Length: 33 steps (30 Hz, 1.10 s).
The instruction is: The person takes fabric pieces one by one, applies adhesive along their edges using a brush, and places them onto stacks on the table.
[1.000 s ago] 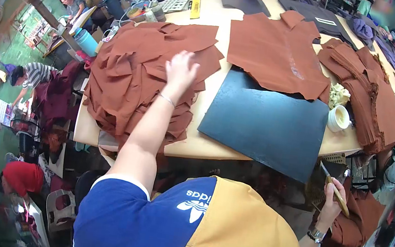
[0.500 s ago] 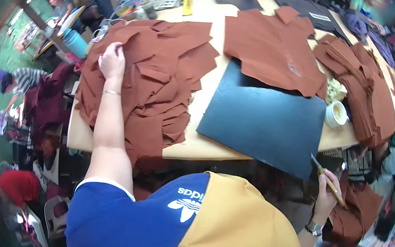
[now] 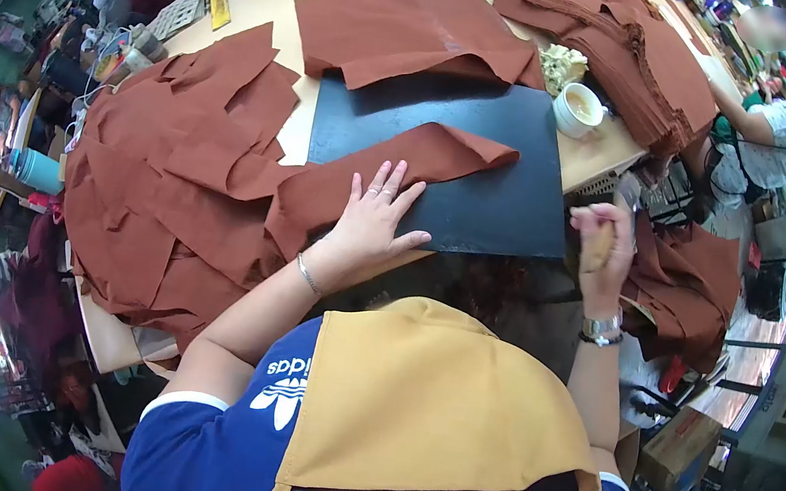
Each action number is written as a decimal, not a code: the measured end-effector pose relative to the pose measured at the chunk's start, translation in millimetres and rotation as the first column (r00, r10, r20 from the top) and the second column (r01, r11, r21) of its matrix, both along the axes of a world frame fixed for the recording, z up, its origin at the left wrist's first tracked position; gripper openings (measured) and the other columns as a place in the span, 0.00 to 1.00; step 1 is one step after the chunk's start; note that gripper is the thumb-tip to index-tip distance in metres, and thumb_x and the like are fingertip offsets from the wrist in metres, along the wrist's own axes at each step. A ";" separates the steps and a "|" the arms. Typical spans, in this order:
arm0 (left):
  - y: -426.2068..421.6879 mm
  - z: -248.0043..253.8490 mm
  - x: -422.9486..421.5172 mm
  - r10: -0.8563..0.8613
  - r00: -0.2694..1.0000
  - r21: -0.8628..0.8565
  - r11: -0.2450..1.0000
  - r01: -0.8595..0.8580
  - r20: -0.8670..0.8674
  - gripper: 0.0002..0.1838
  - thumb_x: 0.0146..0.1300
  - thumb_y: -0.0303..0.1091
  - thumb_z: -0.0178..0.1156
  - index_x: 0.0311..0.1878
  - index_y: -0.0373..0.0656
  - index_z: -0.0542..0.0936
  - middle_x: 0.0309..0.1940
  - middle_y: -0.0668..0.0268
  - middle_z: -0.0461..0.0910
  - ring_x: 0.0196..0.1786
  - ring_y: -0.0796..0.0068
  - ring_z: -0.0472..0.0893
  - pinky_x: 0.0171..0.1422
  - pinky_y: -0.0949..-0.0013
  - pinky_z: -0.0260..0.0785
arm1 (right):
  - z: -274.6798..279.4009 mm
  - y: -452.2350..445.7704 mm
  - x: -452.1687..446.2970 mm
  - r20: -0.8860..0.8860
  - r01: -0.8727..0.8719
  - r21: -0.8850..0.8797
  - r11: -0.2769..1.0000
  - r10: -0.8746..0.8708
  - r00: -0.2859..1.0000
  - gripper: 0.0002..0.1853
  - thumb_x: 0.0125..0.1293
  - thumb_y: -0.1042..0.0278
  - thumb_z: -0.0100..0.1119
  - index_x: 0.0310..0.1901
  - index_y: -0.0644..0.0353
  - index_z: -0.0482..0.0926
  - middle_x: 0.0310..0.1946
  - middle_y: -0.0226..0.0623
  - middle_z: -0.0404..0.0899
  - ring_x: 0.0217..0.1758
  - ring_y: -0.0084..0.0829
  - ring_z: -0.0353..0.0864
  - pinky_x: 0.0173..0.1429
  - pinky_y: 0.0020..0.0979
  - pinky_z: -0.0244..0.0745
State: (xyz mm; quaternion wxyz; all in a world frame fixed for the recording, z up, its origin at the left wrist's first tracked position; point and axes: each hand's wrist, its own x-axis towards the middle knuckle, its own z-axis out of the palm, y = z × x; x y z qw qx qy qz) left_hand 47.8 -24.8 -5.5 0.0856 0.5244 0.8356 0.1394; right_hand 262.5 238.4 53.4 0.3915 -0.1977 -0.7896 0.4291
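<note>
My left hand (image 3: 372, 221) lies with fingers spread on a reddish-brown fabric piece (image 3: 346, 184), pressing it against the black board (image 3: 510, 202). The far right end of this piece curls up off the board. In my right hand (image 3: 609, 261), raised just off the board's right edge, is a wooden-handled tool (image 3: 604, 243). Its end is blurred by motion, so I cannot tell its kind. A larger brown fabric piece (image 3: 395, 20) overlaps the board's far edge. Left of the board spreads a loose heap of brown pieces (image 3: 151, 181).
A white cup (image 3: 578, 111) of pale, creamy contents stands right of the board, beside a crumpled cream-coloured wad (image 3: 561, 66). Stacked brown pieces (image 3: 631, 53) lie beyond. More brown fabric (image 3: 684, 286) hangs low at right. A co-worker (image 3: 770, 138) is at the far right.
My left hand has moved from the heap to the board, bringing a brown piece onto it. My right hand has risen towards the board's edge with the tool. The view has shifted right.
</note>
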 end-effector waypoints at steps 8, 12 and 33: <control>-12.5 12.1 9.4 -0.112 0.982 0.175 0.981 0.085 0.151 0.37 0.65 0.52 0.66 0.75 0.51 0.68 0.81 0.50 0.50 0.83 0.46 0.49 0.79 0.31 0.43 | -20.0 -23.3 -80.5 0.307 -0.387 0.470 0.793 0.264 0.914 0.20 0.60 0.63 0.75 0.50 0.56 0.76 0.51 0.40 0.85 0.56 0.47 0.82 0.69 0.50 0.68; -35.1 78.0 23.7 -0.131 0.976 0.314 0.947 0.070 0.175 0.32 0.62 0.43 0.71 0.69 0.53 0.75 0.78 0.54 0.61 0.82 0.48 0.55 0.78 0.33 0.48 | -34.7 -34.5 -105.6 0.540 -0.533 0.479 0.698 0.244 0.805 0.28 0.64 0.51 0.70 0.60 0.57 0.74 0.50 0.36 0.85 0.57 0.43 0.82 0.77 0.61 0.55; -130.5 -16.1 35.4 0.087 0.988 0.018 0.996 -0.086 -0.128 0.51 0.43 0.51 0.78 0.75 0.66 0.67 0.81 0.59 0.53 0.83 0.53 0.50 0.77 0.25 0.39 | -51.4 38.9 -7.0 0.477 -0.251 0.696 0.673 -0.171 0.862 0.22 0.54 0.73 0.66 0.50 0.59 0.70 0.41 0.51 0.78 0.54 0.60 0.74 0.74 0.61 0.57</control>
